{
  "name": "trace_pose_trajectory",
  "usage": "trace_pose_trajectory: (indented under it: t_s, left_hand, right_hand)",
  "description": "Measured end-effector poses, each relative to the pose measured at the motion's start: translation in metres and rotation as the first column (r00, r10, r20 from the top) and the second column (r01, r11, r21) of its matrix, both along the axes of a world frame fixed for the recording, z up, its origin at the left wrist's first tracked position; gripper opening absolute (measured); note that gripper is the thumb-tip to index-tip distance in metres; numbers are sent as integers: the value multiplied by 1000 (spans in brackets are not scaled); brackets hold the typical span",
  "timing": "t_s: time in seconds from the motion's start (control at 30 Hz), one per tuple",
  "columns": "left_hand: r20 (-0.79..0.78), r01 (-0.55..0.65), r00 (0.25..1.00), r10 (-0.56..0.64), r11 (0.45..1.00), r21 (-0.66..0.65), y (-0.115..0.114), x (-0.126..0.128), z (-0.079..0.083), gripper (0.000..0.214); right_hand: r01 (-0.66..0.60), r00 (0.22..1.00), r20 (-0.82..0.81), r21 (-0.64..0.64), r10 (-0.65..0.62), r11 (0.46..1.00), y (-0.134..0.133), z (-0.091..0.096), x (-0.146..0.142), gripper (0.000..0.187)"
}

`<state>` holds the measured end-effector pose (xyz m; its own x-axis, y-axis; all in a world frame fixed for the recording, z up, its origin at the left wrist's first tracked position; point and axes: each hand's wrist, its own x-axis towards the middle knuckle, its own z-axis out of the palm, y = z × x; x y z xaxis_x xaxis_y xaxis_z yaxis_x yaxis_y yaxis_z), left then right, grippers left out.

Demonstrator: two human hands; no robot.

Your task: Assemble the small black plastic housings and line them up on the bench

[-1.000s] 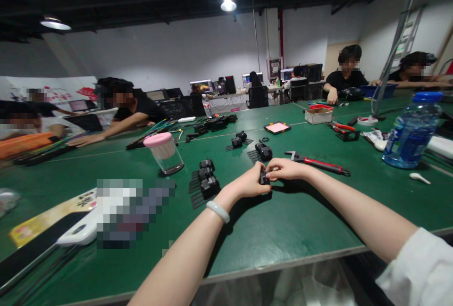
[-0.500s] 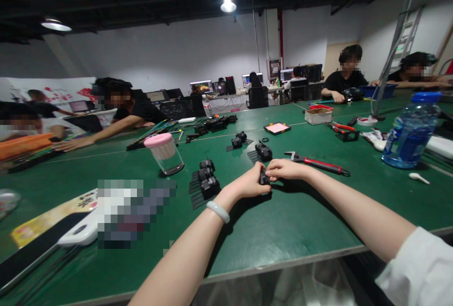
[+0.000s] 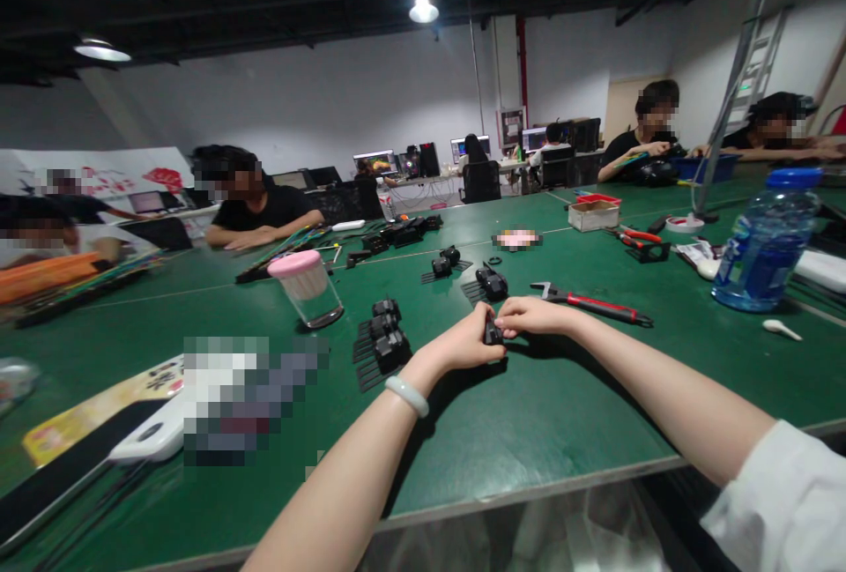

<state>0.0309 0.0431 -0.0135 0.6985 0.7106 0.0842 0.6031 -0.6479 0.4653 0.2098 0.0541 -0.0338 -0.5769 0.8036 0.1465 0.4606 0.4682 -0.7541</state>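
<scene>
My left hand (image 3: 468,338), with a pale bangle (image 3: 408,397) on its wrist, is closed around a small black plastic part (image 3: 493,331) just above the green table. The fingers of my right hand (image 3: 530,316) are pinched at the part's right side; they cover much of it. Left of my hands, several black pieces with comb-like prongs (image 3: 391,346) sit in a row. A similar black piece (image 3: 490,281) lies just beyond my fingers, and more black pieces (image 3: 441,266) lie farther back. An adjustable wrench (image 3: 595,306) with a red and black handle rests right of my right hand.
A pink-lidded glass jar (image 3: 307,290) stands at left, near a white device (image 3: 149,431). On the right are a large water bottle (image 3: 767,241), a white spoon (image 3: 783,330), red-handled pliers (image 3: 638,241) and a small box (image 3: 593,216). Co-workers sit across the green table (image 3: 529,431).
Both of my hands stay almost in place on the black part. Across the table at left, a co-worker has drawn back an outstretched arm; at right, another has raised a hand.
</scene>
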Motion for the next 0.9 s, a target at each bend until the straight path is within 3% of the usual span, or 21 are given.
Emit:
trace_pose_trajectory:
  t_s: [0.57,0.77,0.9]
  left_hand:
    - [-12,30,999,-30,1000,-2,1,-2,0,44]
    - [1,32,999,-32,999,9,4,-2,-4,45]
    - [15,45,999,-45,999,9,5,-3,-6,42]
  right_hand:
    - [47,997,-50,-63,-50,997,4,-8,-2,43]
    - [86,986,-129,-140,-104,986,4,-9,-4,36]
    - [50,984,-161,-159,-76,986,-1,-4,-2,31]
